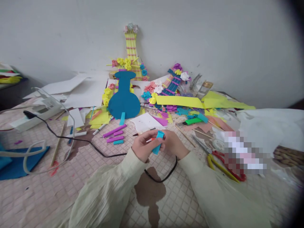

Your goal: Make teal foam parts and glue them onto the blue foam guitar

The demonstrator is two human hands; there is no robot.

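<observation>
Between the fingers of my left hand (144,146) is a small light-blue folded paper strip (157,144), held upright. My right hand (175,144) is closed just beside the strip, its fingertips close to the strip's right edge. What it grips is mostly hidden; a bit of orange shows between the hands. A black cord (161,181) loops under my wrists and rises to the right wrist. Purple paper strips (115,133) and another light-blue strip (118,142) lie left of my hands. Beyond them, a dark-blue vase-shaped cutout (124,101) leans upright with a light-blue strip at its base.
A white power strip (38,115) with cords lies left. Scissors (201,144) and yellow-and-red-handled tools (228,166) lie right, near a wooden stick (186,136) and a green cutter (193,121). Paper-flower decorations (130,50) stand against the wall. Yellow paper (179,101) stretches rightward.
</observation>
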